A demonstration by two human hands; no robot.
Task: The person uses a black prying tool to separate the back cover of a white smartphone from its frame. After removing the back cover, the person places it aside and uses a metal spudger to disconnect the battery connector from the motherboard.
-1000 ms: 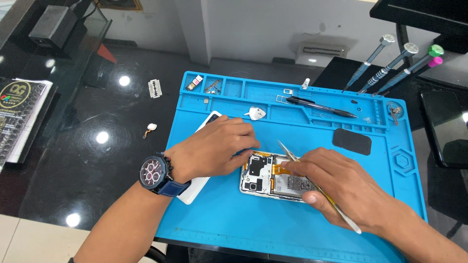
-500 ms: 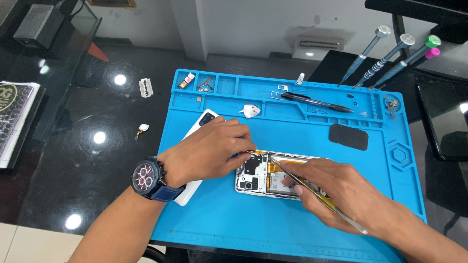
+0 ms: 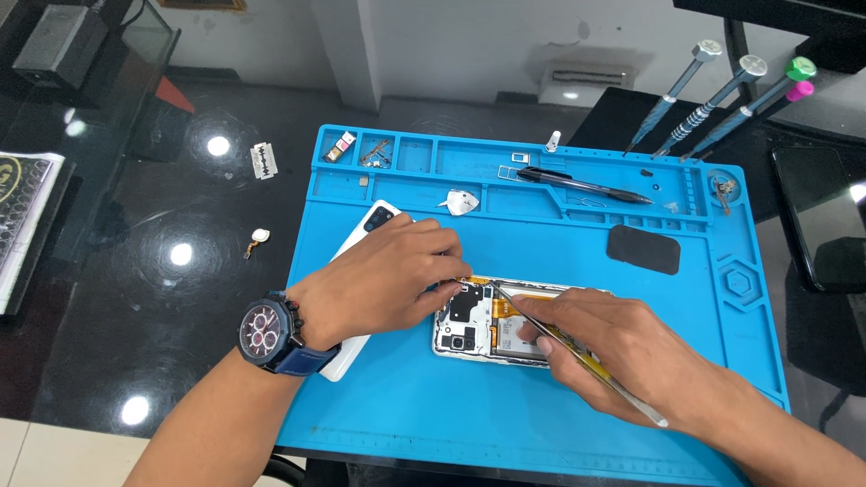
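Observation:
An opened phone [image 3: 487, 323] with its back off lies on the blue work mat [image 3: 559, 243], showing its board and yellow battery area. My left hand [image 3: 379, 280], with a wristwatch, rests on the phone's left end, fingertips pinched at its top left corner. My right hand [image 3: 622, 352] holds metal tweezers [image 3: 577, 353] whose tips reach the same corner. The white back cover [image 3: 365, 236] lies partly under my left hand.
A black pen [image 3: 582, 183], a white pick [image 3: 460, 203] and a dark pad [image 3: 642, 249] lie on the mat, small parts in its top trays. Several screwdrivers [image 3: 722, 104] stand at back right. Another phone [image 3: 825, 225] lies right; a razor blade [image 3: 263, 160] left.
The view has shifted slightly. My right hand has swung the tweezers' tips leftward to the phone's top left corner, next to my left fingertips. My left hand has stayed put.

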